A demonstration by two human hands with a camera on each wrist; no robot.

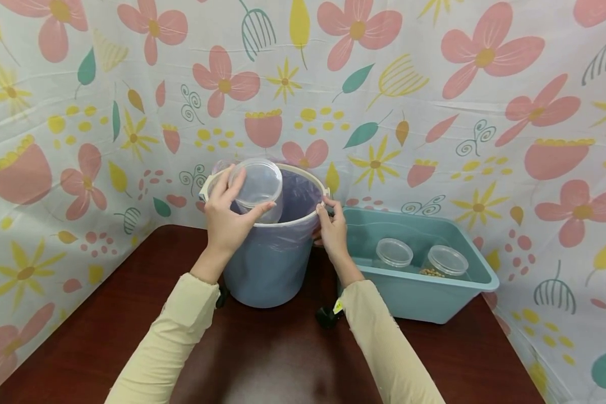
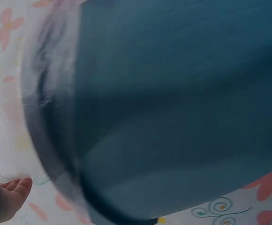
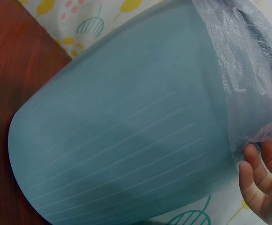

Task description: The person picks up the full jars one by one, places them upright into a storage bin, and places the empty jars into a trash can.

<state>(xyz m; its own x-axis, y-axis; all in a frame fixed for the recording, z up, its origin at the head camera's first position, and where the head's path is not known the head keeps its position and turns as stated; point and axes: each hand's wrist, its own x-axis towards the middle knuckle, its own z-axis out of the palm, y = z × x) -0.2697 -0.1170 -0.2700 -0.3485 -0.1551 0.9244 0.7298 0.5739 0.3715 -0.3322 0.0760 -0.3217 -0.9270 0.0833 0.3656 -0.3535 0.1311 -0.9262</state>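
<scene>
My left hand [image 1: 226,216] grips a clear plastic jar [image 1: 258,182] with a round lid, tilted over the mouth of a blue-grey trash can [image 1: 266,269]. The jar also shows faintly in the left wrist view, where the fingertips [image 2: 21,188] touch its edge. A thin translucent bag [image 3: 246,75] lines the can and folds down over its outside under a cream rim ring [image 1: 313,178]. On the can's right side, my right hand [image 1: 334,231] holds the rim between thumb and fingers, its fingers [image 3: 251,157] curled at the bag's edge.
Right of the can stands a teal tub [image 1: 414,286] with two lidded clear jars: one [image 1: 394,252] at left, another [image 1: 446,261] holding small tan pieces. Everything stands on a dark red-brown table [image 1: 101,320]. A flower-print curtain [image 1: 303,84] closes the back and sides.
</scene>
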